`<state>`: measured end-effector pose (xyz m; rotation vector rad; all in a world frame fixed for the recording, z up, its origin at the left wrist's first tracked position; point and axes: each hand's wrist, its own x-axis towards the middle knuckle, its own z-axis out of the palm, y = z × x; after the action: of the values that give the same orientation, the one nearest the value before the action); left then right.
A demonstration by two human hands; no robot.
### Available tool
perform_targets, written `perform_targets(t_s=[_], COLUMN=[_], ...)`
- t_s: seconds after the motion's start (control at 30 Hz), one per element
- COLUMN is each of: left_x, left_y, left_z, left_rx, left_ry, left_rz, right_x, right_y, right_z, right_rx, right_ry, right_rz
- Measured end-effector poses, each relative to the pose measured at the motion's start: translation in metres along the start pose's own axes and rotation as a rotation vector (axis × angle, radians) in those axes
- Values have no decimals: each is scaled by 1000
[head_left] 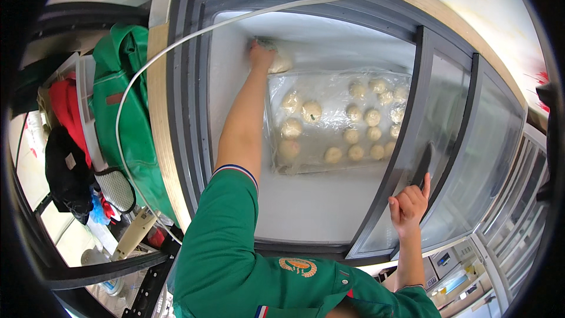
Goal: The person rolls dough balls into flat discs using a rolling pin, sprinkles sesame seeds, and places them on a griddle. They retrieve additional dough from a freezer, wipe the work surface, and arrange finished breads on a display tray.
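My left arm reaches into an opened chest freezer [312,209]. At its far left corner, my left hand [263,54] is closed on the edge of a clear plastic bag [281,63] with something pale inside. Beside that bag lies a tray [306,168] under clear plastic wrap, bearing several round pale dough balls [312,111]. My right hand [409,206] is over the sliding glass lid [382,232], its index finger stretched out and the other fingers curled, with nothing visible in it. The fingertip is close to the lid's dark handle [422,165]; contact cannot be made out.
A second glass lid [485,159] covers the freezer's right side. A pale cable [235,20] arches across the far and left edges. Left of the freezer hang a green bag [126,118] and a black cloth item [67,171]. Metal rails [518,185] stand at the right.
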<state>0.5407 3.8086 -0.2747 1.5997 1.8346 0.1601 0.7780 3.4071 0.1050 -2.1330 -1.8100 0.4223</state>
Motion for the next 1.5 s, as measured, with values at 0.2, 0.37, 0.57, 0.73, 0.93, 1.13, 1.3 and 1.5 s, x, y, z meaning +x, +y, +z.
perform_targets(t_s=[0.2, 0.37, 0.57, 0.73, 0.93, 1.13, 1.3, 1.5], left_x=[-48, -165, -349, -483, -549, -588, -654, -651], left_y=[9, 65, 185, 259, 273, 253, 248, 270], left_z=[-32, -154, -302, -347, -295, -150, -105, -140], left_rx=[-521, -1034, -1007, -1433, -1537, -872, -41, -149], left_ry=[-148, -82, -348, -821, -1024, -672, -732, -517], left_rz=[-214, 27, 489, 386, 230, 106, 1016, 1104], right_x=[3, 2, 3, -14, -163, -249, -272, -259], right_y=[-4, -1, -22, -68, -13, 75, 54, 19], right_z=[2, 4, -2, -36, -129, -136, -132, -234], right_rx=[1, 14, 248, 1461, 1414, 1099, 1171, 1379], right_ry=[33, 92, 228, 129, 374, 308, 454, 527], right_rz=[1, -31, 38, 229, 408, 809, 502, 28])
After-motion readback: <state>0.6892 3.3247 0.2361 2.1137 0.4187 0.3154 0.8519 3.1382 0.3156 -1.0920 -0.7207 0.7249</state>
